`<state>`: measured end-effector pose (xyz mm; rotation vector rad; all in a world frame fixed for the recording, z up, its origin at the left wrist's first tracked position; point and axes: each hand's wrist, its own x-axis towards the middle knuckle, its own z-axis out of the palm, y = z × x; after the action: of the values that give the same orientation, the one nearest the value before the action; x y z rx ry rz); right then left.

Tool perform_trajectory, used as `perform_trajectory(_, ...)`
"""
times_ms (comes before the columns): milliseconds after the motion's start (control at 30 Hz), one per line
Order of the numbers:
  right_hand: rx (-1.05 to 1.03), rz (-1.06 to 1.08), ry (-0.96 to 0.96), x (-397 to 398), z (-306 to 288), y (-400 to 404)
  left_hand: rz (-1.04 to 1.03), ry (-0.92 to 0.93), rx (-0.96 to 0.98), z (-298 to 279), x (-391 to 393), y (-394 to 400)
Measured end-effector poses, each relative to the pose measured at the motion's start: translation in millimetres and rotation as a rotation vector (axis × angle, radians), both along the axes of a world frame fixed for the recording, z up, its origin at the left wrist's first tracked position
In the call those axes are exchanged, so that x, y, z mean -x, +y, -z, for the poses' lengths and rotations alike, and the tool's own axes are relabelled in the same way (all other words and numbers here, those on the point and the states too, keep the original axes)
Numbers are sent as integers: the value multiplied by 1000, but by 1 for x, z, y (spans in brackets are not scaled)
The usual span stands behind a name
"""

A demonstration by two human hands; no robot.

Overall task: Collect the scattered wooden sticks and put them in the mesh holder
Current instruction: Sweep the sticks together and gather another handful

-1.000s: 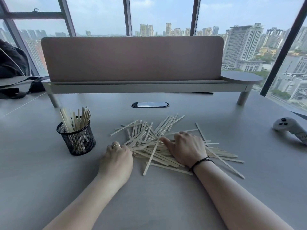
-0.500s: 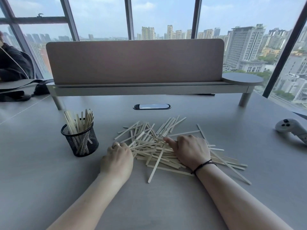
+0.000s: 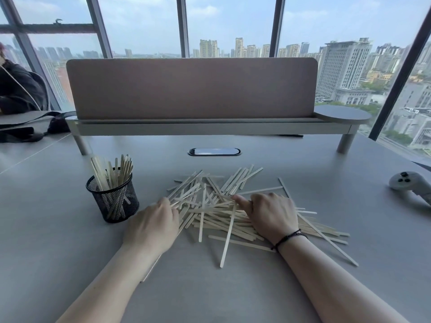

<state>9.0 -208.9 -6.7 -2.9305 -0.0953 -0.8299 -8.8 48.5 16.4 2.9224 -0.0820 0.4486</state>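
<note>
Working across the grey table [image 3: 70, 264], I have the pile of sticks [image 3: 224, 206] straight ahead of me, between my two hands, and the black mesh holder [image 3: 112, 197] off to the left of it, just beyond my left hand [image 3: 151, 227]. The holder stands upright and already carries a bunch of sticks leaning out of its top. The pile is a loose tangle: most sticks fan out away from me and to the right, a few run nearly crosswise, and one long stick [image 3: 229, 236] points back toward me out of the heap.

My left hand sits at the pile's left edge, knuckles up and fingers curled down into the stick ends. It seems to be gathering a few, though I cannot tell whether it has a firm hold, since the fingertips are hidden under the hand. My right hand [image 3: 270, 215] lies on top of the pile's right half, fingers bent loosely over the sticks, thumb out to the left, pressing rather than gripping.

The left hand is the nearer one to the holder, so I judge any bundle should travel left and tip upright to drop in end first.
</note>
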Motion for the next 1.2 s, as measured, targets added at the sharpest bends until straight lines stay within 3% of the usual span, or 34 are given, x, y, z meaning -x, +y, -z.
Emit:
perform_trajectory(267,-6,24,30,-1,-2,0,-38,150,109,-4,4,-1)
perform_trajectory(967,-40,32,55,6,-13,9,23,236,1191,-9,-7,10)
perform_trajectory(1033,-48,23,58,5,-15,12,10,167,1187,-10,-7,10)
perform_trajectory(1200,-84,8,62,5,-23,22,56,-132,833,-11,-5,10)
